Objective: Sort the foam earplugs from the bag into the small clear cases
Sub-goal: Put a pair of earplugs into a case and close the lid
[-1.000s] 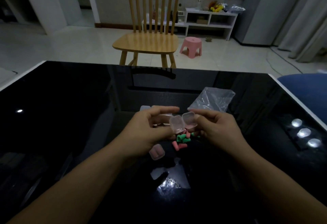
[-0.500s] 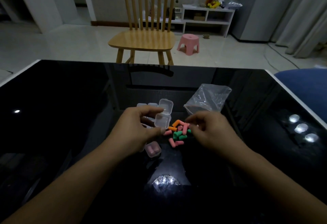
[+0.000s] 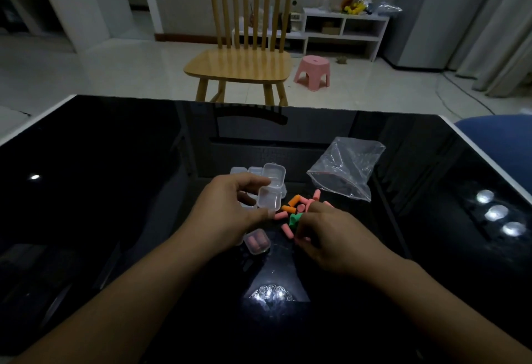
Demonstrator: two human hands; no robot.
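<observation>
L hand (image 3: 230, 214) grips open case (image 3: 270, 192) mid-frame; R hand (image 3: 331, 237) pinches earplugs (image 3: 293, 211) — table (image 3: 115, 191) w/ bare room left.

Right hand (image 3: 331, 237) left open case (image 3: 270, 191), dropped onto earplug pile (image 3: 296, 211); left hand (image 3: 230, 214) holds case alone.

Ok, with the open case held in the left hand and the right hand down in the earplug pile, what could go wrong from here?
The left hand pinches the open clear case by its edges only, so it could slip or tip as a plug is pushed in. The right hand covers part of the loose earplugs, so it might nudge some across the glossy black table. In this dim light the pink and orange plugs could be mixed up.
</observation>
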